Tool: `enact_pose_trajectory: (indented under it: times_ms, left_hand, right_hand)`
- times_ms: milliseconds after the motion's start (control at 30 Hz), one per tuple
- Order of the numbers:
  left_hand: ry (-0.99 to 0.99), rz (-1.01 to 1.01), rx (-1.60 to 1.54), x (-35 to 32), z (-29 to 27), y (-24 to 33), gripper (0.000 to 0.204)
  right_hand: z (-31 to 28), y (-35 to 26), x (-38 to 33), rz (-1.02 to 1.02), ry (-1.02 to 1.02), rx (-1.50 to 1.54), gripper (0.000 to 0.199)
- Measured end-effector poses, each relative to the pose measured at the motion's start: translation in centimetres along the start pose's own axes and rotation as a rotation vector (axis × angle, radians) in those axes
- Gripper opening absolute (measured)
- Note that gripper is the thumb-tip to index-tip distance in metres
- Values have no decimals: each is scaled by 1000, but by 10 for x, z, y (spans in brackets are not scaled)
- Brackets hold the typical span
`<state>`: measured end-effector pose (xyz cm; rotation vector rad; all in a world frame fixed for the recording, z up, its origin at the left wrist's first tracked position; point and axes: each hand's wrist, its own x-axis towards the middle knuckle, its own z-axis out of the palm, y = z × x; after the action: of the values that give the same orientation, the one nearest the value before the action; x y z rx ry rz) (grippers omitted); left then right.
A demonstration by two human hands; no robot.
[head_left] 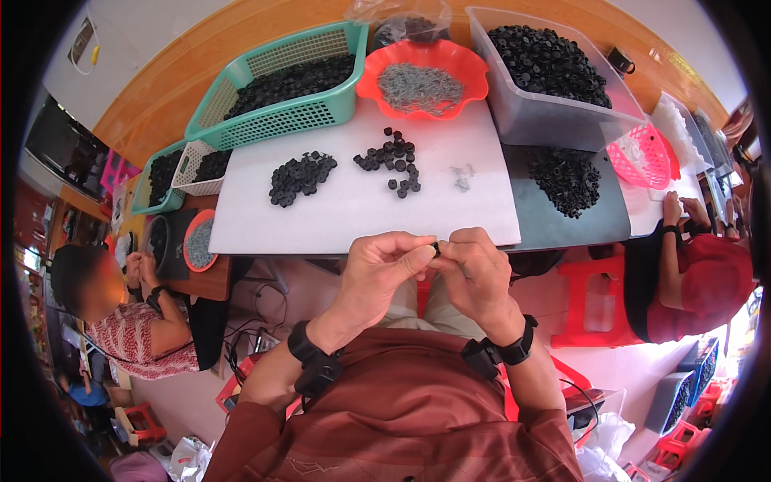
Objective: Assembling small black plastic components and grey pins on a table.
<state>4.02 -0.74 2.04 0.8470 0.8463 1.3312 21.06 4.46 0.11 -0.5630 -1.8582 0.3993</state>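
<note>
My left hand [384,269] and my right hand [475,273] meet just off the near edge of the white work surface [321,229]. Between their fingertips is a small black round part [436,249], mostly covered by the fingers, and both hands pinch it. Beyond them on the white surface lie a pile of flat black round parts [299,178], a looser group of small black knobs [393,157] and a little scatter of thin metal pins [462,177]. Whether a pin is in my fingers, I cannot tell.
At the back stand a green basket [281,112] of black parts, a red bowl [475,80] of metal pins and a clear bin [546,120] of black parts. More black pieces [564,181] lie on a dark mat. People sit working at left and right.
</note>
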Motion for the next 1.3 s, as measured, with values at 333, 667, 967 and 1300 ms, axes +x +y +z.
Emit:
enact_pose_trajectory:
  times_ms: [333,667,967,1300]
  left_hand:
    - [55,-42,-71,-7,-15,-10,21]
    - [101,45,39,-21,-19,-6,21]
    - [125,82,163,-31,-20,-6,20]
    - [125,97,130,-32,-21,-10,21]
  right_hand:
    - [-21,-2,11,280,-198,218,20]
    - [-27,41,39,299,-176,-407,14]
    - [-17,47,51,368,-343,-583,20]
    - [-11,49,47,439,-250,-492,16]
